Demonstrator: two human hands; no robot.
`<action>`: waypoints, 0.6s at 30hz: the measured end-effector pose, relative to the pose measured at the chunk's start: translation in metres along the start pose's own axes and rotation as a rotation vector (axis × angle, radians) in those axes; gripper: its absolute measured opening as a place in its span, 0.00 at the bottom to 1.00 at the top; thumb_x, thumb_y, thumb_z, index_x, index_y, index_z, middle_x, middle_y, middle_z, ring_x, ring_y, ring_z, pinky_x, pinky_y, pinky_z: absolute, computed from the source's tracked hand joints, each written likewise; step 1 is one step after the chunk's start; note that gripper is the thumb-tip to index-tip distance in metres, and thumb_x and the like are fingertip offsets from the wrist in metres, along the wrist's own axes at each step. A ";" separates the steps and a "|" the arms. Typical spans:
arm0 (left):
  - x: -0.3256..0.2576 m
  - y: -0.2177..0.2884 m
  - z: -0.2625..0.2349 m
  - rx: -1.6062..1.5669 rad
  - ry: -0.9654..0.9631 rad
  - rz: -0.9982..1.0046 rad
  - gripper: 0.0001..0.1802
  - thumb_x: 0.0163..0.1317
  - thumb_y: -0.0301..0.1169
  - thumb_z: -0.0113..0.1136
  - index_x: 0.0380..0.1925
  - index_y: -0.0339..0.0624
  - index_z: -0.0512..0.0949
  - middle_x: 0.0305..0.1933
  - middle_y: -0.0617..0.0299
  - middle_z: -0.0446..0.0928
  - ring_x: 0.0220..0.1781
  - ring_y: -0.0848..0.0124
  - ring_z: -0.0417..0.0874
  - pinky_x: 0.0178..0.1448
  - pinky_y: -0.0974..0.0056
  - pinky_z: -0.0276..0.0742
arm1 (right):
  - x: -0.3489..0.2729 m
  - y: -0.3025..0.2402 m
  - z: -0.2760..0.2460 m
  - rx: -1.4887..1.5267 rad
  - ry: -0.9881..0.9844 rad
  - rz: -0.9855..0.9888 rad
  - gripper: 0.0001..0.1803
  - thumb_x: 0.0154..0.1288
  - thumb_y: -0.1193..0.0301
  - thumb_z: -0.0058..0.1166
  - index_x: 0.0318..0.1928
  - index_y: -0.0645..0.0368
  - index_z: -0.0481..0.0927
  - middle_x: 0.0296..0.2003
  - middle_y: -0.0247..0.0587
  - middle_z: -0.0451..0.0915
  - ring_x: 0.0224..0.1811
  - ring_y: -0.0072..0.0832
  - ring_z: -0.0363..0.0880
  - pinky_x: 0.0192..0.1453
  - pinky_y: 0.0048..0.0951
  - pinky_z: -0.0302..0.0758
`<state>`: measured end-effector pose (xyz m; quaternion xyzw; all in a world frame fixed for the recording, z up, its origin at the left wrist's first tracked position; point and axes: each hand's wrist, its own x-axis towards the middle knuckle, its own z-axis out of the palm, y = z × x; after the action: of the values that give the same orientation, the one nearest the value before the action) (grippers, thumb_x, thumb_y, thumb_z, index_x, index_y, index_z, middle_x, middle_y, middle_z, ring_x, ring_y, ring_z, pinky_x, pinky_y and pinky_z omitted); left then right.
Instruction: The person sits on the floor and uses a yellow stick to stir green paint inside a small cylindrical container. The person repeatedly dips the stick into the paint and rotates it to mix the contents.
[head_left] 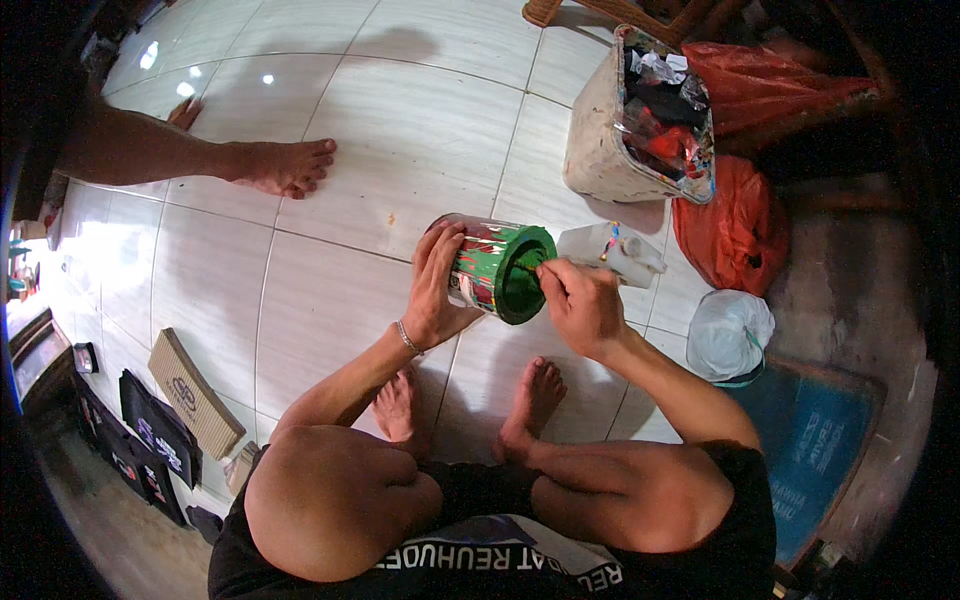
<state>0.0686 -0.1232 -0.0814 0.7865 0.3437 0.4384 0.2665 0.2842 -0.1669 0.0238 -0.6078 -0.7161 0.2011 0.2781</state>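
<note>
- Right now the left hand point(437, 288) wraps around the side of a paint-streaked cylindrical can with a green-coated open end point(495, 270), fingers curled over its top, palm against its wall.
- That can is tipped on its side, held up off the pale glossy tiled floor point(330, 300), just ahead of the person's bare feet — its green mouth faces the right hand.
- Over to the right hand point(580, 300): fingers pressed together, pinching a thin stick-like tool point(530, 268) whose tip sits in the green mouth of the can; whether it is a brush I cannot tell.
- Just behind the right hand, touching the floor, lies a white plastic jug with a cap and paint spots point(612, 250).
- Farther back stands a stained pale bucket stuffed with crumpled wrappers and rags point(600, 140), and beside it an orange plastic bag point(735, 225).
- Near the right forearm — a knotted white plastic bag point(730, 335) at the edge of a blue mat point(815, 440).
- Another person's bare foot point(285, 165) rests on the tiles at upper left, well apart from the can.
- Down at lower left, a flat brown cardboard box point(195, 395) leans beside dark packages.
</note>
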 end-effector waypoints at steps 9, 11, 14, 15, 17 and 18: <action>0.007 0.008 -0.001 0.195 -0.056 0.004 0.61 0.32 0.30 0.84 0.70 0.38 0.60 0.73 0.46 0.64 0.76 0.46 0.60 0.78 0.44 0.55 | -0.005 0.022 0.013 0.857 -0.006 0.856 0.14 0.69 0.69 0.54 0.28 0.66 0.80 0.17 0.37 0.74 0.14 0.23 0.70 0.16 0.29 0.66; 0.005 0.007 -0.001 0.174 -0.045 -0.020 0.64 0.30 0.30 0.86 0.71 0.38 0.58 0.74 0.45 0.63 0.76 0.45 0.60 0.78 0.45 0.57 | -0.005 0.027 0.010 0.959 0.027 0.895 0.14 0.68 0.68 0.56 0.28 0.66 0.80 0.17 0.38 0.73 0.14 0.23 0.69 0.15 0.28 0.65; 0.006 0.006 -0.003 0.115 -0.012 -0.100 0.65 0.30 0.31 0.87 0.71 0.37 0.58 0.73 0.45 0.64 0.75 0.46 0.63 0.76 0.47 0.62 | -0.004 0.020 -0.002 0.989 0.093 0.906 0.14 0.67 0.68 0.58 0.29 0.67 0.80 0.18 0.36 0.72 0.14 0.23 0.67 0.15 0.29 0.64; 0.006 0.003 -0.003 0.086 0.007 -0.133 0.65 0.30 0.31 0.87 0.71 0.37 0.58 0.73 0.45 0.64 0.74 0.46 0.64 0.75 0.49 0.64 | -0.002 0.019 -0.008 0.973 0.107 0.913 0.13 0.67 0.68 0.58 0.31 0.67 0.80 0.18 0.35 0.72 0.14 0.23 0.67 0.15 0.28 0.64; 0.005 0.000 -0.005 0.097 0.024 -0.199 0.64 0.32 0.34 0.88 0.71 0.36 0.57 0.70 0.45 0.67 0.70 0.50 0.72 0.70 0.53 0.73 | 0.001 0.013 -0.024 0.967 0.132 0.889 0.12 0.67 0.69 0.59 0.33 0.67 0.80 0.18 0.34 0.71 0.14 0.22 0.66 0.15 0.27 0.64; 0.005 0.000 -0.006 0.067 0.030 -0.256 0.64 0.32 0.35 0.88 0.70 0.35 0.58 0.69 0.45 0.68 0.68 0.52 0.73 0.70 0.54 0.73 | 0.003 0.008 -0.031 0.965 0.145 0.875 0.11 0.67 0.69 0.59 0.33 0.67 0.80 0.18 0.33 0.71 0.14 0.21 0.66 0.15 0.26 0.63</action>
<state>0.0655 -0.1184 -0.0759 0.7380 0.4596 0.4009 0.2889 0.3102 -0.1639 0.0430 -0.6619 -0.2114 0.5531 0.4597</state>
